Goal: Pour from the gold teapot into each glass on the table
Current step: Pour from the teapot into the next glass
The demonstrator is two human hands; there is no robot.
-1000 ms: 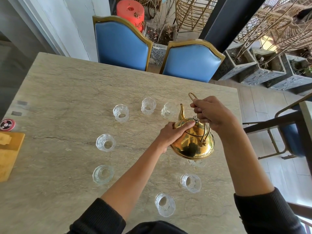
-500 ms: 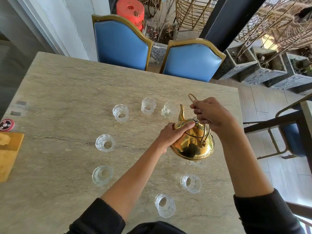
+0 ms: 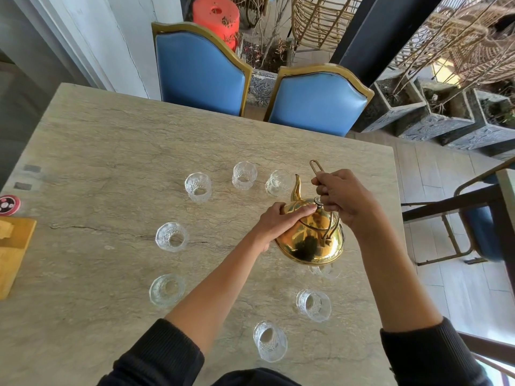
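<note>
The gold teapot (image 3: 312, 240) hangs in the air above the right side of the table, its spout pointing at a far glass (image 3: 278, 183). My right hand (image 3: 344, 197) grips its wire handle from above. My left hand (image 3: 281, 222) lies against the pot's left shoulder, fingers extended onto the lid by the knob. Several clear cut glasses stand in a ring on the stone table (image 3: 111, 151), among them one at the far centre (image 3: 244, 175) and one nearest me (image 3: 269, 340). Another glass (image 3: 324, 271) is mostly hidden under the pot.
Two blue chairs (image 3: 316, 103) stand at the table's far edge. A wooden board (image 3: 12, 250) and a small round red disc (image 3: 9, 204) lie at the left edge. A metal chair frame (image 3: 457, 215) stands to the right, with stone planters behind it.
The teapot and both hands have shifted only very slightly; the grips are unchanged.
</note>
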